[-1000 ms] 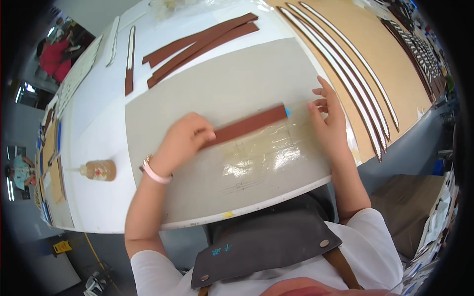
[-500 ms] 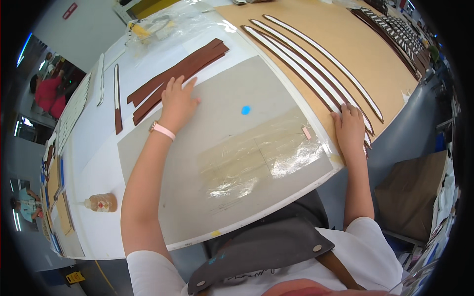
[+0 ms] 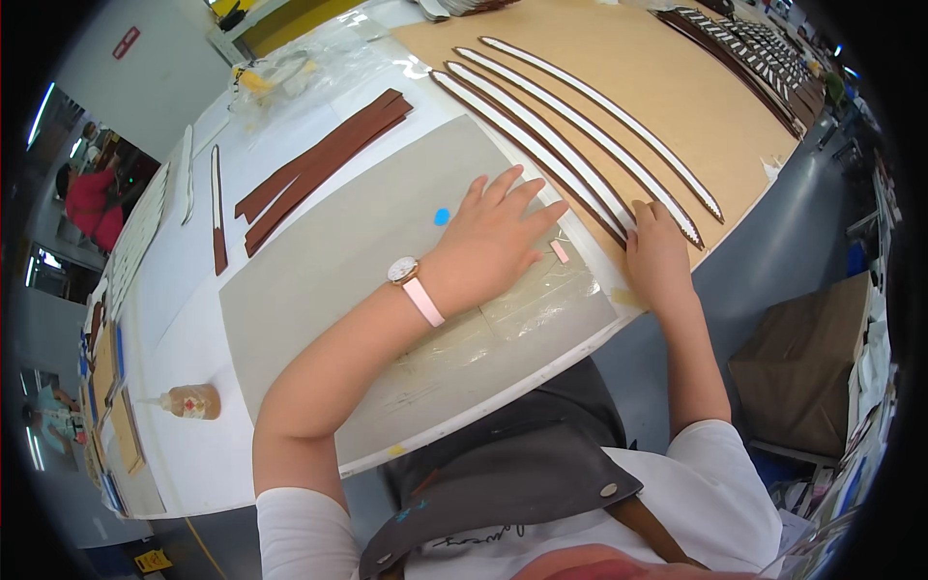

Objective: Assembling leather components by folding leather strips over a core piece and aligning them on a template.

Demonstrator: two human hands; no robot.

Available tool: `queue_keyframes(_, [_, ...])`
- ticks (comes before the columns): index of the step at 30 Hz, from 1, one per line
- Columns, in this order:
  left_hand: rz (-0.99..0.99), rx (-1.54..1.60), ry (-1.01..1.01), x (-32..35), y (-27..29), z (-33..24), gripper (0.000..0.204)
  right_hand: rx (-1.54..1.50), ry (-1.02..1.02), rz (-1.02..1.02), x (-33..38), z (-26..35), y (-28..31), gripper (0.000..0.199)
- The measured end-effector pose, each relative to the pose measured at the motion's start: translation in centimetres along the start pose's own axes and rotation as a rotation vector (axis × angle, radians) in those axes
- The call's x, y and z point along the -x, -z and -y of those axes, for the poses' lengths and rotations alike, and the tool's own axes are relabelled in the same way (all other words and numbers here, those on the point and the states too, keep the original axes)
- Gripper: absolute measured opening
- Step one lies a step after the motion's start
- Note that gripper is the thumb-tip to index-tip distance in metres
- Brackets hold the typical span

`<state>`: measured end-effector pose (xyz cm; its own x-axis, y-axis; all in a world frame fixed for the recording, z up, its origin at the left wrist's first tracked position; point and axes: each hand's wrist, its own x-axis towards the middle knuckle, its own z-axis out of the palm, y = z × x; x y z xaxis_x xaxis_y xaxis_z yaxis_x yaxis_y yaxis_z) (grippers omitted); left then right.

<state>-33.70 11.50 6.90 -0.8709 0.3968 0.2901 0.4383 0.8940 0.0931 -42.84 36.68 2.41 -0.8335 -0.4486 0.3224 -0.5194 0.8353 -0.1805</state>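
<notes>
My left hand [image 3: 498,232] hovers with fingers spread over the right part of a grey mat [image 3: 329,222], its fingertips toward the nearest strips. It holds nothing. My right hand [image 3: 661,253] is at the near end of a long brown strip with a white middle [image 3: 541,159], its fingers curled together over that end, which they hide. Beyond it, similar curved strips [image 3: 590,126] lie side by side on a tan board. Plain brown leather-like strips [image 3: 324,159] lie overlapping past the mat's far left edge.
A bottle of amber liquid [image 3: 191,401] stands on the white table at left. A narrow strip [image 3: 217,213] and clear plastic [image 3: 300,77] lie farther off. A small pink piece [image 3: 560,251] rests on the mat. A dark pile of strips [image 3: 744,58] sits far right.
My left hand has left the plain brown strips and swung right across the mat. My right hand stays at the strips' near ends, now on the nearest one. The view has shifted slightly.
</notes>
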Motion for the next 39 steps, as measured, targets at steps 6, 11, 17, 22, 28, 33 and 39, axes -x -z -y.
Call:
queue_keyframes(6, [-0.045, 0.118, -0.042, -3.2, -1.7, -1.5, 0.065, 0.102, 0.064, 0.065, 0.6, -0.2, 0.9, 0.02])
queue_keyframes(11, [0.029, 0.104, -0.086, -4.9, -1.8, -2.7, 0.07, 0.151, 0.102, 0.006, 1.1, -0.8, 0.8, 0.025])
queue_keyframes(17, [-0.345, 0.059, -0.096, -5.9, -1.8, -2.0, 0.073, 0.002, 0.139, -0.165, 2.5, 1.8, 5.7, 0.032])
queue_keyframes(22, [-0.567, -0.143, -0.089, -5.3, 3.1, 1.1, 0.06, -0.12, 0.39, -0.574, 5.3, 2.4, 11.2, 0.036])
queue_keyframes(28, [-0.866, -0.502, 0.007, 5.6, 13.9, 0.7, 0.038, -0.268, 0.614, -0.758, 5.5, 1.7, 10.6, 0.026])
queue_keyframes(33, [-0.539, -0.448, 0.41, 19.0, 14.2, -4.1, 0.049, -0.405, 0.661, -0.593, 4.4, 6.3, 4.1, 0.027])
queue_keyframes(39, [-0.041, -0.289, 0.68, 29.2, 8.1, -5.3, 0.061, -0.339, 0.609, -0.064, 6.5, 11.3, -2.2, 0.038])
